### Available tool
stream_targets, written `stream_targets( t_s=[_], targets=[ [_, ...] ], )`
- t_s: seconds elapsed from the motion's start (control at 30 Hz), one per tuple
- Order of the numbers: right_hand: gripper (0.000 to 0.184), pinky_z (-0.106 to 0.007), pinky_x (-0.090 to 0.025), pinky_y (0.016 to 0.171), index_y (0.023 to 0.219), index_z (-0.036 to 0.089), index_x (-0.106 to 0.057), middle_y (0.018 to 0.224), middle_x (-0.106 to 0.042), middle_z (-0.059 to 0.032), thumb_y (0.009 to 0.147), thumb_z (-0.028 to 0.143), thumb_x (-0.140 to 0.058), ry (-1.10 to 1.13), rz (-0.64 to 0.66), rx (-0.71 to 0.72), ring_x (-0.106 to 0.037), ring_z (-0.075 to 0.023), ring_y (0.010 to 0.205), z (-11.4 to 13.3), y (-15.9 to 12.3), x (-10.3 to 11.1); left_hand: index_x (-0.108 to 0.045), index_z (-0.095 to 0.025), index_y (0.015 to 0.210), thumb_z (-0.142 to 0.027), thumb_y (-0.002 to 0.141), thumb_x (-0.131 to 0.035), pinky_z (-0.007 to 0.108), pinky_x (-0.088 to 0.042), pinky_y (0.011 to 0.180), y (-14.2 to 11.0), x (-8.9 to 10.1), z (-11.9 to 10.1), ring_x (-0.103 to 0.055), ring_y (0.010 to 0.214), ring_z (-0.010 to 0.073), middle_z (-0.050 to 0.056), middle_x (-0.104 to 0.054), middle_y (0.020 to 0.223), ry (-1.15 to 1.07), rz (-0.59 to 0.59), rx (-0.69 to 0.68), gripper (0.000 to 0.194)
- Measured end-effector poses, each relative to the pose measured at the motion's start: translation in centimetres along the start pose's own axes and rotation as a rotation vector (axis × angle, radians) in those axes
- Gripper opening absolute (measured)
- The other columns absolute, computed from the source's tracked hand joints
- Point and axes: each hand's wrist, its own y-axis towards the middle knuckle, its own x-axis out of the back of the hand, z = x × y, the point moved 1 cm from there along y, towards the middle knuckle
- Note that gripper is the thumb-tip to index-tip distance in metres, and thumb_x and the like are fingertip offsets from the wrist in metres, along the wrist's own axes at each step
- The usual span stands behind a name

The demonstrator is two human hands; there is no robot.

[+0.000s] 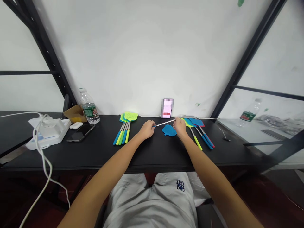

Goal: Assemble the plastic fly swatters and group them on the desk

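Observation:
A thin silvery rod [165,123] runs between my hands just above the black table. Its left end, where a bit of blue handle shows, is in the closed fingers of my left hand [147,129]. My right hand [180,125] pinches the other end. The rod resembles the shafts of the fly swatters nearby. Below it, next to my right hand, lies a flat blue piece [169,130] with a rounded outline; whether it joins the rod, I cannot tell. Several fly swatters with green and blue heads [130,116] lie to the left. More fly swatters [196,123] are fanned out at right.
A phone [167,108] leans on the wall at the back. To the left are a water bottle [89,107], an open cardboard box [75,113], a dark phone [81,132], a white case [76,125] and a power strip [51,132] with cables. A short cable [224,135] lies right.

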Motion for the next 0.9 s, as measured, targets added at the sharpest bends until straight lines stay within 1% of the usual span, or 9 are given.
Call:
stream_targets(
  t_s=[0.17, 0.37, 0.43, 0.5, 0.6, 0.67, 0.73, 0.8, 0.9],
  targets=[
    [0.038, -0.022, -0.022, 0.036, 0.059, 0.024, -0.024, 0.046, -0.023, 0.0082, 0.089, 0.032, -0.046, 0.099, 0.01, -0.079, -0.023, -0.0072, 0.038, 0.5, -0.2, 0.0, -0.063, -0.017, 0.093, -0.01, 0.086, -0.052, 0.029, -0.048, 0.081, 0.0, 0.1, -0.8, -0.059, 0.087, 0.0167, 0.006, -0.062, 0.095, -0.116, -0.036, -0.078, 0.014],
    [0.043, -0.022, -0.022, 0.037, 0.056, 0.022, -0.036, 0.044, -0.036, 0.0035, 0.093, 0.042, -0.043, 0.014, 0.333, -0.138, -0.035, -0.0084, 0.037, 0.0, -1.0, -0.7, -0.062, -0.017, 0.09, -0.01, 0.085, -0.053, 0.028, -0.047, 0.077, -0.4, 0.0, -2.3, -0.059, 0.082, 0.016, 0.005, -0.063, 0.09, -0.143, -0.054, -0.132, 0.013],
    [0.045, -0.022, -0.025, 0.038, 0.057, 0.021, -0.041, 0.046, -0.041, 0.0019, 0.093, 0.047, -0.043, -0.037, 0.397, -0.143, -0.038, -0.0093, 0.038, -0.2, -1.1, -0.9, -0.061, -0.017, 0.089, -0.011, 0.086, -0.053, 0.028, -0.046, 0.077, -0.5, 0.0, -2.4, -0.059, 0.082, 0.0163, 0.004, -0.063, 0.088, -0.126, -0.051, -0.137, 0.011],
    [0.044, -0.023, -0.031, 0.042, 0.061, 0.019, -0.048, 0.05, -0.048, -0.0001, 0.092, 0.051, -0.044, -0.15, 0.357, -0.101, -0.044, -0.011, 0.041, -0.4, -0.9, -0.8, -0.06, -0.017, 0.088, -0.015, 0.088, -0.053, 0.029, -0.046, 0.077, -0.5, -0.1, -2.5, -0.059, 0.083, 0.0169, 0.005, -0.064, 0.089, -0.095, -0.047, -0.121, 0.008],
    [0.043, -0.026, -0.043, 0.057, 0.07, 0.019, -0.058, 0.067, -0.063, -0.005, 0.091, 0.053, -0.043, -0.381, 0.175, 0.085, -0.058, -0.0162, 0.06, -0.6, -0.2, -0.2, -0.06, -0.018, 0.088, -0.024, 0.092, -0.05, 0.03, -0.045, 0.076, -0.6, 0.0, -2.6, -0.061, 0.084, 0.0188, 0.006, -0.066, 0.089, -0.016, -0.043, -0.054, 0.012],
    [0.044, -0.028, -0.046, 0.07, 0.075, 0.019, -0.061, 0.081, -0.068, -0.0073, 0.092, 0.053, -0.039, -0.537, 0.069, 0.171, -0.064, -0.0199, 0.077, -0.7, 0.4, 0.4, -0.06, -0.019, 0.088, -0.029, 0.094, -0.046, 0.03, -0.044, 0.075, -0.7, 0.1, -2.8, -0.062, 0.084, 0.02, 0.006, -0.067, 0.088, 0.039, -0.028, -0.004, 0.018],
    [0.044, -0.031, -0.046, 0.079, 0.081, 0.019, -0.064, 0.09, -0.07, -0.0103, 0.091, 0.054, -0.039, -0.72, 0.009, 0.158, -0.064, -0.0234, 0.09, -0.8, 0.7, 0.9, -0.061, -0.019, 0.088, -0.034, 0.096, -0.043, 0.03, -0.044, 0.072, -0.8, 0.3, -2.9, -0.063, 0.082, 0.0207, 0.007, -0.068, 0.085, 0.086, -0.002, 0.049, 0.025],
    [0.047, -0.034, -0.045, 0.085, 0.093, 0.016, -0.066, 0.102, -0.068, -0.015, 0.086, 0.058, -0.048, -0.914, 0.01, 0.107, -0.062, -0.0275, 0.1, -0.8, 0.8, 1.3, -0.062, -0.02, 0.087, -0.039, 0.097, -0.04, 0.029, -0.044, 0.07, -0.9, 0.5, -2.9, -0.064, 0.081, 0.0215, 0.008, -0.068, 0.083, 0.13, 0.038, 0.095, 0.031],
    [0.071, -0.039, -0.042, 0.092, 0.112, 0.012, -0.062, 0.121, -0.06, -0.0218, 0.074, 0.072, -0.059, -1.128, 0.106, 0.055, -0.055, -0.0344, 0.115, -0.7, 0.4, 1.4, -0.064, -0.02, 0.084, -0.047, 0.096, -0.04, 0.029, -0.044, 0.069, -0.9, 0.6, -2.8, -0.065, 0.081, 0.0226, 0.009, -0.069, 0.084, 0.19, 0.102, 0.151, 0.038]
  ],
)
